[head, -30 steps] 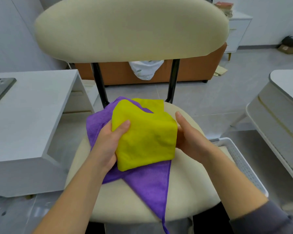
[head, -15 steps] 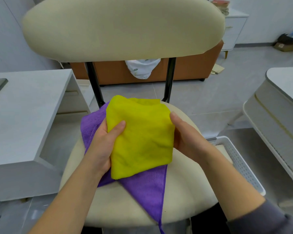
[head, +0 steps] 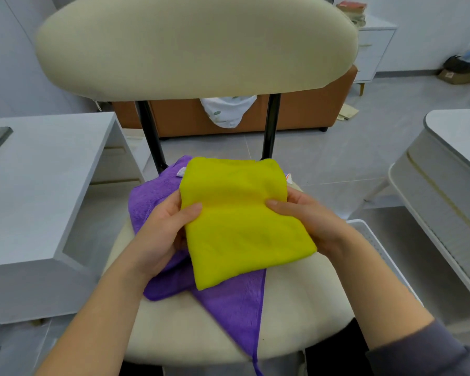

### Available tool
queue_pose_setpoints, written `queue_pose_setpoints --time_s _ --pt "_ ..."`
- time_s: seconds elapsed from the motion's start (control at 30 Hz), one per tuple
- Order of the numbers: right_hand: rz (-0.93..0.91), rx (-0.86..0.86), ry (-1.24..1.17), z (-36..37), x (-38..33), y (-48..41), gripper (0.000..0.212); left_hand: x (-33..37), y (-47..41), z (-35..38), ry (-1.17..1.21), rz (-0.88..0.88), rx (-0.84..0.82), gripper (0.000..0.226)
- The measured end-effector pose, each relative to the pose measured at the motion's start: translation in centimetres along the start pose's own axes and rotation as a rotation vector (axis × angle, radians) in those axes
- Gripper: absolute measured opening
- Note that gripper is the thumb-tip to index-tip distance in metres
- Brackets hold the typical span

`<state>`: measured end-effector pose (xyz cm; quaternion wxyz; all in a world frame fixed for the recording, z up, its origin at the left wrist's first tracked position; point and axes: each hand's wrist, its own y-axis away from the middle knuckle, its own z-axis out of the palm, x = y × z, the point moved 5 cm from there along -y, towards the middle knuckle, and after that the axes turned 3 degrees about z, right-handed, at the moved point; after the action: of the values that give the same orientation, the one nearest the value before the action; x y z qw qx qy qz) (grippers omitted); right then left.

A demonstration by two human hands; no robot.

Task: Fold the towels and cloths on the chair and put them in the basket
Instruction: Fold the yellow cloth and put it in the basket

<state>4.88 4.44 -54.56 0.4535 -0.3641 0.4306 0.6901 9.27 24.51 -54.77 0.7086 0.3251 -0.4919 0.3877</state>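
Yellow microfibre cloth [head: 242, 218], folded into a thick rectangle, is held by both hands over a rumpled purple microfibre cloth [head: 228, 302] that lies on the cream padded chair seat [head: 296, 321]. The left hand [head: 160, 234] grasps its left edge, thumb across the top face and fingers tucked beneath, and the right hand [head: 310, 221] grasps the right edge likewise, both forearms reaching in from the lower corners. The white perforated plastic basket [head: 364, 226] stands just beside the chair's right side, partly hidden by the right forearm.
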Motion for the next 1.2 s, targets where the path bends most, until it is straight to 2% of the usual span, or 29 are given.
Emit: queue_pose_setpoints --time_s 0.03,0.1,0.13,0.17,0.2,0.27,0.33,0.43,0.47,0.57,0.6,0.67,0.73,0.83,0.9,1.0,1.07,1.13,1.2 --pt "-0.033 -0.037 0.009 -0.1 -0.3 0.3 0.046 0.4 0.1 0.1 0.012 0.048 -0.029 0.062" --pt "-0.056 -0.107 -0.002 0.0 -0.5 0.2 0.051 1.1 0.5 0.3 -0.018 0.121 -0.074 0.048" --pt "-0.034 -0.160 -0.056 0.3 -0.7 0.1 0.047 1.3 0.7 0.3 -0.030 0.131 -0.097 0.035" --pt "-0.037 -0.204 -0.135 0.5 -0.6 0.2 0.034 1.3 0.8 0.2 -0.036 0.123 -0.120 0.017" --pt "0.011 -0.263 -0.206 0.6 -0.5 0.4 0.026 1.3 0.9 0.2 -0.053 0.107 -0.130 0.011" --pt "0.059 -0.180 -0.089 0.0 -0.7 0.5 0.045 1.3 1.0 0.0 -0.109 0.097 -0.154 0.024" --pt "0.066 -0.142 -0.007 -0.4 -0.8 0.7 0.049 1.3 0.9 0.0 -0.182 0.108 -0.129 0.028" --pt "0.016 -0.085 0.169 -0.3 -0.7 0.7 0.024 0.9 0.7 0.2 -0.271 0.144 -0.147 0.026" --pt "-0.011 -0.051 0.205 -0.4 -0.6 0.6 0.025 0.8 0.5 0.3 -0.273 0.155 -0.149 0.033" --pt "-0.084 0.043 0.170 -0.9 -0.9 0.4 0.037 0.1 -0.2 0.0 -0.197 0.152 -0.078 0.078" --pt "-0.097 0.081 0.154 -0.9 -1.1 0.4 0.044 -0.2 -0.4 -0.1 -0.177 0.127 -0.039 0.083" --pt "-0.128 0.127 0.093 -0.7 -1.1 0.1 0.051 -0.8 -0.7 -0.1 -0.161 0.050 0.003 0.084" --pt "-0.132 0.171 -0.027 -0.9 -0.6 -0.5 0.044 -1.2 -0.7 -0.1 -0.163 0.021 0.025 0.081" --pt "0.044 0.252 -0.167 -1.2 1.1 -1.3 0.026 -1.4 -0.6 -0.1 -0.206 0.031 0.057 0.049" --pt "0.183 0.256 -0.121 -1.1 2.0 -1.1 0.025 -1.7 -0.7 -0.5 -0.224 0.016 0.118 0.037" --pt "0.260 0.118 -0.011 -0.5 2.6 -0.9 0.042 -1.7 -0.8 -1.4 -0.248 0.018 0.237 0.022" --pt "0.260 0.076 0.051 -0.4 2.7 -0.9 0.046 -1.6 -0.9 -1.7 -0.223 -0.005 0.265 0.025" --pt "0.263 0.107 0.099 -1.0 2.6 -0.9 0.038 -1.7 -0.9 -2.0 -0.195 -0.053 0.257 0.034" --pt "0.257 0.158 0.129 -1.7 2.4 -0.9 0.037 -1.8 -0.8 -1.8 -0.174 -0.094 0.222 0.030"
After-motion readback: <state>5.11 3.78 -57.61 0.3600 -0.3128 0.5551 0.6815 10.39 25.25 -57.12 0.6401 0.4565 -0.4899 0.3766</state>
